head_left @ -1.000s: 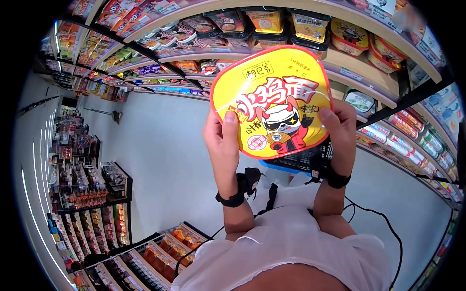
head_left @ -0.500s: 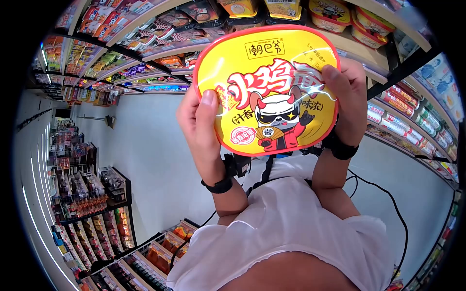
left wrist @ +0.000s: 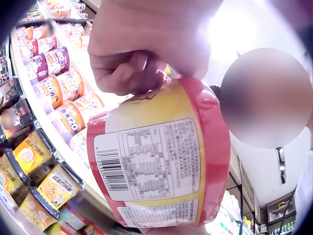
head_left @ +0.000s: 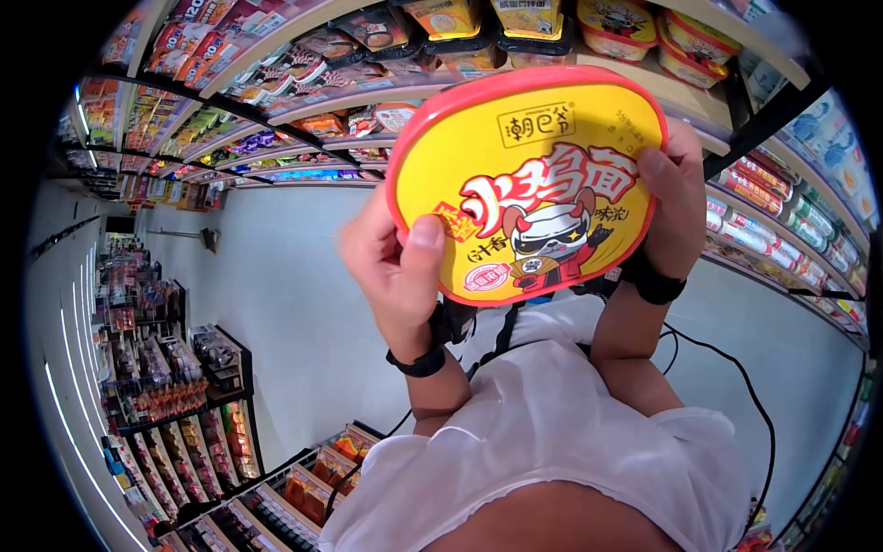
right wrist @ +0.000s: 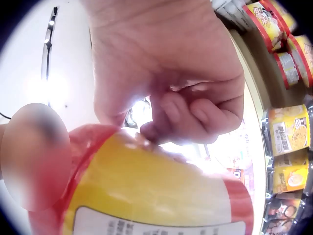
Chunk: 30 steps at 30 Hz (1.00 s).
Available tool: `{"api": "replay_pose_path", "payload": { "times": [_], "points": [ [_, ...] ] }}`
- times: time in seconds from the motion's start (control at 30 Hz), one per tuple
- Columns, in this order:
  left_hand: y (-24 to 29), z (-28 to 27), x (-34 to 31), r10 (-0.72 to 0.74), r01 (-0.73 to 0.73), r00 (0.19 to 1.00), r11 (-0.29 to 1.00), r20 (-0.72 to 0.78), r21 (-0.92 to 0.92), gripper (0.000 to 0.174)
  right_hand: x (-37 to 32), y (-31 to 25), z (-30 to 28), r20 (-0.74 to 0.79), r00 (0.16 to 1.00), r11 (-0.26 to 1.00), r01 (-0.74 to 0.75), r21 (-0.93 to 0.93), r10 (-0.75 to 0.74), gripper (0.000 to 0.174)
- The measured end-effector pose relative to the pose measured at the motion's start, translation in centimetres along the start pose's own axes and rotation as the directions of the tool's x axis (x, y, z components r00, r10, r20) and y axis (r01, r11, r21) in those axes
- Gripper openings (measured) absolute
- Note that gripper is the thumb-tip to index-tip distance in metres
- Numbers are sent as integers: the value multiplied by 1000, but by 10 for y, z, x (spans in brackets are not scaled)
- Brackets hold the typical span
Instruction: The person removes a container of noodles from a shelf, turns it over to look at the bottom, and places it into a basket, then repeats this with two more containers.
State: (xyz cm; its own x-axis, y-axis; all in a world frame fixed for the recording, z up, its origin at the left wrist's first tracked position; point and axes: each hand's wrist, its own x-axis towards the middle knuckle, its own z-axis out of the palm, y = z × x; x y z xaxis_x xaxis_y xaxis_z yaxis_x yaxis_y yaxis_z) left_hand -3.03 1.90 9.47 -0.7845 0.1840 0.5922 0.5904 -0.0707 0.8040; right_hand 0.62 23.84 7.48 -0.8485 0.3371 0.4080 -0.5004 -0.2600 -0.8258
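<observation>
A yellow noodle tub with a red rim (head_left: 543, 120) is held up in front of the chest, its printed lid facing the head camera. My left hand (head_left: 395, 267) grips its left edge, thumb on the lid. On the opposite edge, my right hand (head_left: 673, 198) pinches it with the thumb on top. The left wrist view shows the tub's side label (left wrist: 156, 161) with a barcode, below the curled fingers of my left hand (left wrist: 146, 49). In the right wrist view my right hand (right wrist: 171, 78) is at the wrapped tub (right wrist: 156, 191).
Shelves of packaged noodles (head_left: 441, 18) curve along the top and right, with similar yellow-and-red tubs (head_left: 616, 28) on one. Lower racks (head_left: 184, 451) stand at the left across the floor (head_left: 294, 276). A black cable (head_left: 745, 386) hangs at the right.
The tub first came nearer to the head camera, and a basket beneath it passed out of sight. Since then it has shifted slightly right and tilted, showing more of its red rim. Both hands kept their grip.
</observation>
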Motion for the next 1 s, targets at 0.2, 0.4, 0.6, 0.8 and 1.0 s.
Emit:
{"api": "replay_pose_path", "payload": {
  "times": [0.2, 0.4, 0.6, 0.8, 1.0],
  "points": [
    [-3, -3, -5, -82, 79, 983, 997, 167, 24, 26, 5, 8, -31, 233, 970, 997, -74, -21, 77, 31],
    [-11, -10, -8, -236, 260, 960, 952, 152, -161, 25, 1, -5, -19, 344, 934, 943, 22, -332, 100, 39],
    [-13, -14, -11, -307, 322, 937, 944, 167, -68, 23, 4, 3, -16, 318, 914, 894, -93, -437, 250, 45],
    [-11, -21, -9, -398, 392, 887, 917, 234, 74, 22, 6, 2, -17, 432, 881, 898, 19, -440, 193, 44],
    [-15, -21, -12, -409, 406, 849, 910, 335, 81, 26, 8, 7, -11, 587, 767, 870, 80, -487, 258, 42]
  ]
}}
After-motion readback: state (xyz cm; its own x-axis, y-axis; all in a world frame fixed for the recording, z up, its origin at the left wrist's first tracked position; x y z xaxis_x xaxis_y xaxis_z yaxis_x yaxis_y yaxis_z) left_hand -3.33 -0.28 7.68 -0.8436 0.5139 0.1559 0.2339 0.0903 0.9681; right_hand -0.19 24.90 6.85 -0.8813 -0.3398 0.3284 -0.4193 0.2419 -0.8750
